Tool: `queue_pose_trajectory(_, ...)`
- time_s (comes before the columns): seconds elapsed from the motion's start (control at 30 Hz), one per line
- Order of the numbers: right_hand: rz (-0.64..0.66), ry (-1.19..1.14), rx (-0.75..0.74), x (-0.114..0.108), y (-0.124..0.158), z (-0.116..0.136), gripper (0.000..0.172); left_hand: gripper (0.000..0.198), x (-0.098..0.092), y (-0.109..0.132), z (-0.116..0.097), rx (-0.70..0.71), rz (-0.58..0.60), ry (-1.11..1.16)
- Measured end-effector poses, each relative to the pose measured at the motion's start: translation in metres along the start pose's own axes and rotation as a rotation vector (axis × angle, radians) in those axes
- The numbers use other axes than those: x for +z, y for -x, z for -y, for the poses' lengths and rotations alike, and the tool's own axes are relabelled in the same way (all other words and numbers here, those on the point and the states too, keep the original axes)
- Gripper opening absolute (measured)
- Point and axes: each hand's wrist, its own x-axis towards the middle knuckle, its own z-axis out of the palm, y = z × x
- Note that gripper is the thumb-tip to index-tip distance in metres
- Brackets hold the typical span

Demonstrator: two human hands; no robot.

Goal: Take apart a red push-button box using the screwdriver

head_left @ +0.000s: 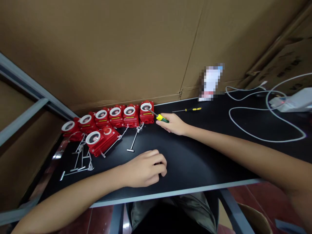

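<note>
Only the head view here, looking down on a black table [200, 162] pushed up against a cardboard wall [122, 48]. The right hand [173, 124] is stretched out and its fingers are wrapped around the yellow and green handle of a screwdriver [159, 117]. The shaft angles up and left, and the tip sits on the round white-ringed face of the end box [147, 113], the rightmost in a row of red boxes [108, 116] along the back edge. The left hand [146, 168] rests palm down on the table near the front edge, well away from the boxes. Its fingers are curled under in a loose fist, and I can't see anything in it. One more red box, the tilted box [101, 140], lies in front of the row, with little metal T-keys [133, 143] on chains scattered around it. A spare screwdriver [188, 110] lies just behind the right hand, and a white cable [243, 126] loops across the right side. My take on doing this bit well: the end box isn't braced by anything, so I'd bring that idle left hand up to pin it. I'd also get the shaft more square to the face rather than coming in at a slant, and push lightly so the tip doesn't skate off and shove the box into its neighbour.
</note>
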Motion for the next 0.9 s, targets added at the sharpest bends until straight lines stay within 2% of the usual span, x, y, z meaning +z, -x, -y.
queue_pose_trajectory(0.2,0.064,-0.015,0.012,-0.001,-0.001,0.0,0.05,0.021,-0.018,0.012,-0.001,-0.024,0.046,-0.23)
queue_pose_trajectory(0.3,0.122,-0.027,0.027,-0.006,-0.003,0.0,0.054,0.02,-0.033,0.016,0.01,-0.083,0.05,-0.299)
queue_pose_trajectory(0.43,0.232,-0.058,0.066,-0.012,-0.008,0.001,0.059,0.022,-0.043,0.014,0.027,-0.158,-0.019,-0.25)
queue_pose_trajectory(0.63,0.277,-0.066,0.117,-0.011,-0.012,0.006,0.063,0.027,-0.025,0.016,0.031,-0.269,-0.128,-0.151)
queue_pose_trajectory(0.77,0.28,-0.034,0.121,-0.011,-0.008,-0.001,0.063,0.028,-0.012,0.018,0.031,-0.274,-0.126,-0.169)
queue_pose_trajectory(0.9,0.259,0.001,0.122,-0.01,-0.005,-0.007,0.062,0.029,-0.01,0.019,0.029,-0.271,-0.104,-0.264)
